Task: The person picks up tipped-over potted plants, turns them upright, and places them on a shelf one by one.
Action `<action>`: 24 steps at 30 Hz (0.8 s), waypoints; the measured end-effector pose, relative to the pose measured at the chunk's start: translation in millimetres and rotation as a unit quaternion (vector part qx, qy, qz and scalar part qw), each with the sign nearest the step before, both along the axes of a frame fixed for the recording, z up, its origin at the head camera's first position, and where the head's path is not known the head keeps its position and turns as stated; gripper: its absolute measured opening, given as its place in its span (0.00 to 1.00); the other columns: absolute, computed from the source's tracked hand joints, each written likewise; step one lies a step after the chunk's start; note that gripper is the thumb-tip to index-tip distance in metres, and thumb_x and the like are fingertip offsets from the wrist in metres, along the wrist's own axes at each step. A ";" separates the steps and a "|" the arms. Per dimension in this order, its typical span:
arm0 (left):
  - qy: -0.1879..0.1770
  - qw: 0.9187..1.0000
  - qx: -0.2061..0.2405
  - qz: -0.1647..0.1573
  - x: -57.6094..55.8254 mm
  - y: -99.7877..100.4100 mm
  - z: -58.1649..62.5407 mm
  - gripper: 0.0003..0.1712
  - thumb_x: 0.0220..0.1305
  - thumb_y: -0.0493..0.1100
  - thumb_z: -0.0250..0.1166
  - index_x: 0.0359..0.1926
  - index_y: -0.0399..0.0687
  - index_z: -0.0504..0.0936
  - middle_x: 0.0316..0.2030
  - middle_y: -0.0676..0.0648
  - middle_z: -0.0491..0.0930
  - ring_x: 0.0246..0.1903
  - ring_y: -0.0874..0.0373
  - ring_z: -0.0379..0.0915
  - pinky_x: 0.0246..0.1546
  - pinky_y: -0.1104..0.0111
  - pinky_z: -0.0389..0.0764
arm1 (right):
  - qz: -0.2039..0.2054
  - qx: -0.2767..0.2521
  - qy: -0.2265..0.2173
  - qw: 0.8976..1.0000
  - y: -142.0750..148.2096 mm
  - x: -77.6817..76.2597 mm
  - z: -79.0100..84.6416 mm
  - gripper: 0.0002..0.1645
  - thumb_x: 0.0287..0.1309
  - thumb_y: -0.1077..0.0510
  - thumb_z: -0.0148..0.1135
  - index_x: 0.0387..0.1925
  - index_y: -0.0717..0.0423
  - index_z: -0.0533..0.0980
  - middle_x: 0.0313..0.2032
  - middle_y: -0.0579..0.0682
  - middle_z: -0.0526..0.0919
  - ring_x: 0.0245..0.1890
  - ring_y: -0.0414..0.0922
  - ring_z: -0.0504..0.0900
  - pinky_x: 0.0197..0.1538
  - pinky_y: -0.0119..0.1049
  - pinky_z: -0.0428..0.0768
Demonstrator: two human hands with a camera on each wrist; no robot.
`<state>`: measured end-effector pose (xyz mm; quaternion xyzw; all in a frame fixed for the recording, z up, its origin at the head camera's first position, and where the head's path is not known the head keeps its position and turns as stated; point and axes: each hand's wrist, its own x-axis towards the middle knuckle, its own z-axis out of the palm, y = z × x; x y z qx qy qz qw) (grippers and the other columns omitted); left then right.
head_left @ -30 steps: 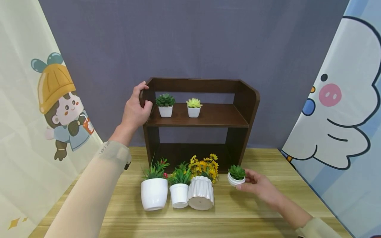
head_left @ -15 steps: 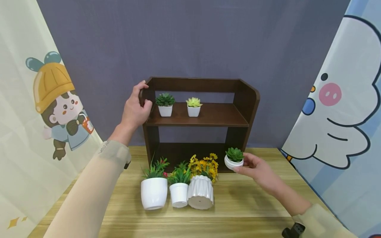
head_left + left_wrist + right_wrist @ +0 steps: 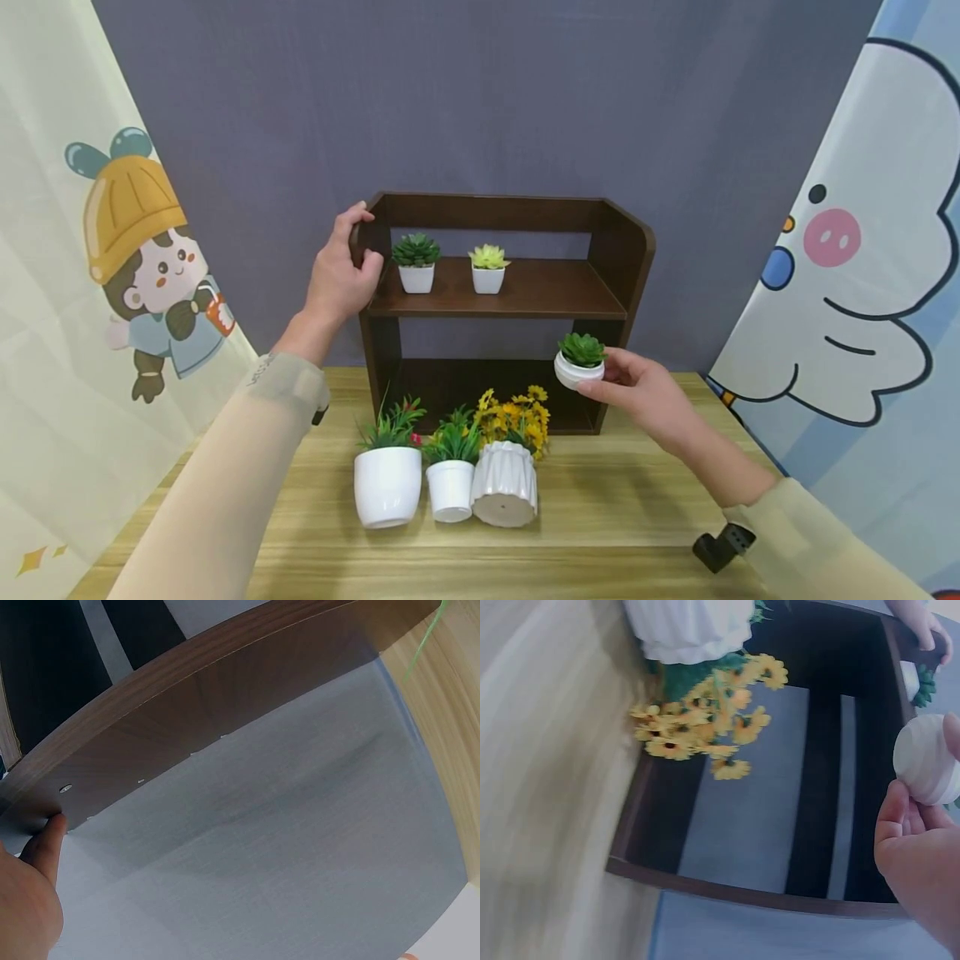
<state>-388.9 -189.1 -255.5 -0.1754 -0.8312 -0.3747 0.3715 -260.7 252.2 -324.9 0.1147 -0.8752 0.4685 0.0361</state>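
Note:
My right hand (image 3: 645,396) pinches a small potted succulent (image 3: 581,361) by its round white pot, held in the air before the right part of the shelf. In the right wrist view the pot's pale underside (image 3: 928,759) shows between thumb and fingers. With my left hand (image 3: 339,271) I grip the upper left side panel of the dark brown two-tier shelf (image 3: 498,315); a finger (image 3: 51,844) presses the panel's outer face in the left wrist view. On the upper tier stand a dark green succulent (image 3: 417,263) and a yellow-green succulent (image 3: 488,269), both in square white pots.
Before the shelf on the wooden table (image 3: 600,517) are a large white pot with red flowers (image 3: 387,487), a smaller white pot of green leaves (image 3: 451,490), and a ribbed pot of yellow flowers (image 3: 506,485) tipped back. A grey curtain (image 3: 487,100) hangs behind.
My right hand has lifted the small succulent from near the table, moving up and slightly left to just below the upper tier's level. My left hand keeps its hold on the shelf.

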 end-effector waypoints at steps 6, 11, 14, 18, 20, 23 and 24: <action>-0.006 1.000 0.001 -0.002 0.8 1.2 0.7 0.32 0.77 0.40 0.53 0.80 0.58 0.65 0.85 0.50 0.63 0.46 0.36 0.78 0.47 0.46 0.78 | -0.010 0.004 0.017 1.000 -2.9 -3.2 19.9 0.38 0.70 0.40 0.73 0.72 0.55 0.76 0.52 0.55 0.82 0.50 0.50 0.76 0.48 0.35 0.79; -0.006 1.000 0.001 0.000 0.5 0.6 0.8 0.32 0.77 0.39 0.54 0.79 0.57 0.65 0.85 0.50 0.63 0.46 0.35 0.78 0.47 0.45 0.78 | -0.009 -0.002 0.020 1.000 -6.8 -9.9 32.1 0.39 0.71 0.38 0.72 0.72 0.55 0.75 0.55 0.56 0.82 0.52 0.51 0.75 0.49 0.34 0.79; -0.005 1.000 0.000 0.002 1.0 0.4 0.7 0.33 0.77 0.40 0.53 0.80 0.58 0.65 0.85 0.49 0.64 0.47 0.34 0.78 0.47 0.44 0.78 | -0.009 -0.004 0.021 1.000 -9.2 -13.8 37.8 0.40 0.71 0.38 0.71 0.73 0.55 0.74 0.57 0.56 0.81 0.53 0.51 0.74 0.50 0.34 0.79; -0.002 1.000 0.000 0.004 1.2 0.4 0.2 0.33 0.77 0.41 0.53 0.80 0.58 0.65 0.84 0.46 0.66 0.48 0.34 0.78 0.49 0.43 0.79 | -0.015 -0.002 0.026 1.000 -11.9 -19.3 44.6 0.41 0.71 0.36 0.71 0.74 0.54 0.74 0.58 0.56 0.81 0.54 0.51 0.74 0.52 0.34 0.79; -0.002 1.000 0.002 0.004 0.8 0.2 0.0 0.33 0.77 0.41 0.53 0.80 0.58 0.65 0.84 0.47 0.66 0.49 0.33 0.78 0.49 0.42 0.79 | -0.017 -0.002 0.027 0.999 -13.5 -22.4 47.9 0.42 0.71 0.35 0.71 0.75 0.54 0.74 0.59 0.56 0.81 0.55 0.51 0.74 0.54 0.35 0.78; -0.001 1.000 0.002 0.005 0.2 0.1 0.1 0.33 0.77 0.41 0.53 0.80 0.58 0.65 0.84 0.47 0.65 0.48 0.34 0.78 0.49 0.43 0.79 | -0.022 -0.003 0.030 0.999 -16.2 -27.7 52.6 0.44 0.71 0.36 0.71 0.77 0.54 0.71 0.62 0.57 0.80 0.57 0.51 0.75 0.58 0.38 0.78; -0.002 1.000 0.001 0.004 0.5 0.2 0.1 0.33 0.77 0.41 0.53 0.80 0.58 0.65 0.84 0.48 0.65 0.47 0.34 0.78 0.48 0.43 0.79 | -0.022 -0.006 0.031 0.999 -17.2 -29.7 54.0 0.45 0.71 0.36 0.71 0.78 0.55 0.70 0.63 0.57 0.80 0.58 0.51 0.75 0.60 0.39 0.77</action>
